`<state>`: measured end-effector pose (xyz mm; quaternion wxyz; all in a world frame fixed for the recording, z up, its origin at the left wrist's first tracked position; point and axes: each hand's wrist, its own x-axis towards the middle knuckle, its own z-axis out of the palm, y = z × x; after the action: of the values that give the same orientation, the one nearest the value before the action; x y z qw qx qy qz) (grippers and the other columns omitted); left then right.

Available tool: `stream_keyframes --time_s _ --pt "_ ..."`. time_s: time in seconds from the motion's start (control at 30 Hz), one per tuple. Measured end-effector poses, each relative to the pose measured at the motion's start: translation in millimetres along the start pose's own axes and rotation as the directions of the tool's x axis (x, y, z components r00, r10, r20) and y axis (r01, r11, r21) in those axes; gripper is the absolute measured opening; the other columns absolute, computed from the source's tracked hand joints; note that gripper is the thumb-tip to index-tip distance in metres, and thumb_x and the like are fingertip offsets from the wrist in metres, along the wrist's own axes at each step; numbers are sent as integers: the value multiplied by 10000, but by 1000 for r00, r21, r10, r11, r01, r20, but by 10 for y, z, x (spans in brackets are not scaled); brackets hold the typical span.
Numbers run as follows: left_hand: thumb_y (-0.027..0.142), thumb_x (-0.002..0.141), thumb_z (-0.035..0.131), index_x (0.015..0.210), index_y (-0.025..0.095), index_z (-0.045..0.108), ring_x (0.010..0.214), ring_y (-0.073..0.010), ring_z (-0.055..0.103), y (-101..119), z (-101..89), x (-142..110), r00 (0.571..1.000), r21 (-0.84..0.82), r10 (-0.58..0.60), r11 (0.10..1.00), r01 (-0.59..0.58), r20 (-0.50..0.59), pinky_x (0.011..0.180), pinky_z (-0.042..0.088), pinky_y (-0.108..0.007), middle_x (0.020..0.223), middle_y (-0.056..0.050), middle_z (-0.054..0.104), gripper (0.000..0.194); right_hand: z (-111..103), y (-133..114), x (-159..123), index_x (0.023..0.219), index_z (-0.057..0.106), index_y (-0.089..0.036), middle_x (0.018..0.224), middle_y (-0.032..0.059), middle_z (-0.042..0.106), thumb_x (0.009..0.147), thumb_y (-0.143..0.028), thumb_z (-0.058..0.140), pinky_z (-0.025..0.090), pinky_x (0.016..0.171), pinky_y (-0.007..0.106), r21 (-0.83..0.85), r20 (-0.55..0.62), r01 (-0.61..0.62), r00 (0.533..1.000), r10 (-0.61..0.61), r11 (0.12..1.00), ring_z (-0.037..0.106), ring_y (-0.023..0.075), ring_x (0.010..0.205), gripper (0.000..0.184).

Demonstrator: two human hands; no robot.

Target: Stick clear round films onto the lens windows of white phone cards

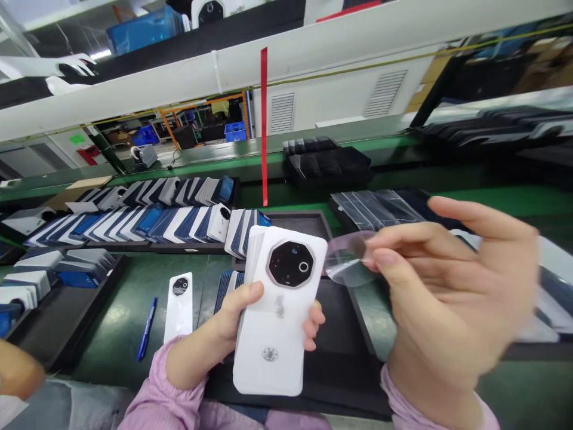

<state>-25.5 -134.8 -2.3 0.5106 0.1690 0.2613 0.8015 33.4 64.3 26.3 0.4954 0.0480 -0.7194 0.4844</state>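
In front of me, my left hand (242, 304) is closed round a stack of white phone back covers (280, 334). The top cover has a black octagonal camera area (290, 264) at its upper end and a round mark near the bottom. To the right, my right hand (447, 286) pinches a clear round film (351, 260) between thumb and forefinger, its left edge close to the camera area. Whether the film touches the cover I cannot tell. Under the covers lies a black tray (340, 316).
A single white cover (179, 307) and a blue marker pen (147, 328) lie on the green bench at left. Trays of upright covers (147, 224) stand behind. More dark pieces (376, 206) lie at back right. A red strip (264, 128) hangs ahead. Another person's arm (18, 370) shows at lower left.
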Motion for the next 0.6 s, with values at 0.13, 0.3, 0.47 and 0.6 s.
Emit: stream_keyframes --time_s 0.13,0.3,0.47,0.6 --pt "593 778 738 1281 75 640 826 -213 662 33 -64 80 992 -39 -103 994 101 -70 750 560 -323 1070 -167 713 728 91 82 85 1306 538 -298 824 0 702 871 -117 746 612 632 310 173 50 -87 996 79 981 703 185 732 515" --pt "603 776 734 1172 65 674 799 -201 652 83 -86 130 974 -88 -202 977 193 -106 706 569 -322 1046 -138 705 670 148 165 162 1334 458 -287 805 -12 713 896 -190 734 577 574 322 165 189 -158 974 126 974 711 199 696 526" --pt "580 801 722 1225 55 649 813 -209 663 81 -128 136 972 -93 -217 974 208 -95 720 558 -337 1062 -140 714 679 160 172 185 1347 441 -277 793 -12 723 880 -221 745 501 521 317 141 250 -217 952 177 966 692 195 640 560" --pt "571 819 701 1277 58 625 829 -224 670 52 -176 146 974 -107 -217 972 209 -72 739 552 -353 1082 -151 717 691 168 140 174 1343 476 -275 788 -15 735 854 -206 767 470 538 308 115 304 -271 925 226 956 686 184 650 574"
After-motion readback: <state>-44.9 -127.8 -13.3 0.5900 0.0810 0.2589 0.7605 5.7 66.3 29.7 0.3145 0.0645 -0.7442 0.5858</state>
